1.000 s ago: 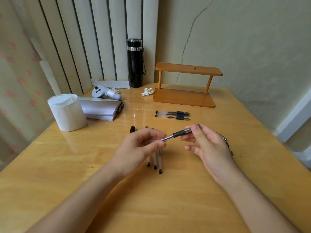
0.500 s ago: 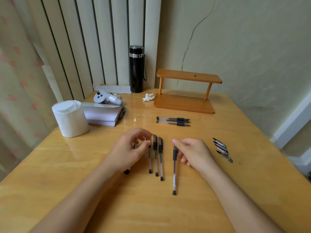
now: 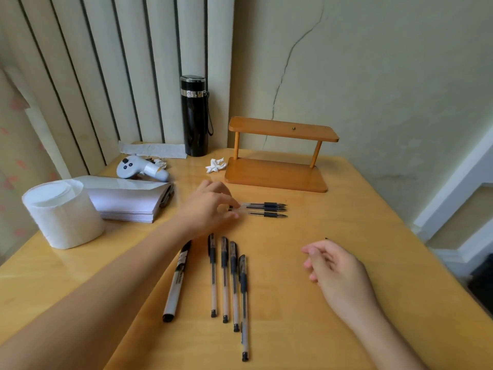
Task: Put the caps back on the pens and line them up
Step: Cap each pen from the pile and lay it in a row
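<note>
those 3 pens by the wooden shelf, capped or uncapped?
Uncapped. The three pens near the wooden shelf show bare pointed tips at their right ends. The left hand touches their other ends.

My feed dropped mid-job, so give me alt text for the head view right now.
The left hand reaches to three uncapped pens lying mid-table, its fingers at their back ends. Nearer, four capped pens lie side by side next to a thicker marker, while the right hand hovers empty above the wooden table.

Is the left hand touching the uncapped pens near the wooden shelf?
Touching. The head view shows the left hand with its fingertips pinching the clear back end of the uncapped pens; no gap shows there.
</note>
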